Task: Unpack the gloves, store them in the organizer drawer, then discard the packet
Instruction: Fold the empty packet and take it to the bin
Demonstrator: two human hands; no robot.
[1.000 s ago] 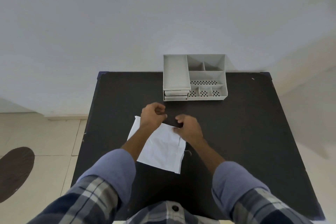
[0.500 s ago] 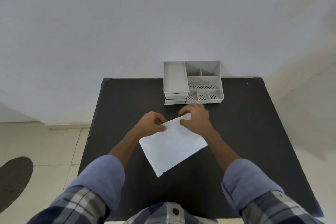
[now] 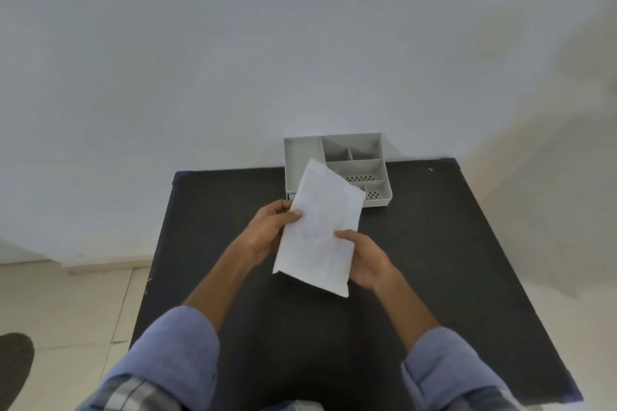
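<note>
White packet, flat paper rectangle w/ faint print, held tilted just in front of the grey organizer, overlapping its front. Left hand pinches packet's left edge; right hand grips the lower right edge, above black surface.

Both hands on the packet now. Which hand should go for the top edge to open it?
Left, probably. The left hand pinches the packet higher on its side, nearer the free top edge. The right hand cradles the lower right side and can steady it. Gloves not visible yet.
</note>
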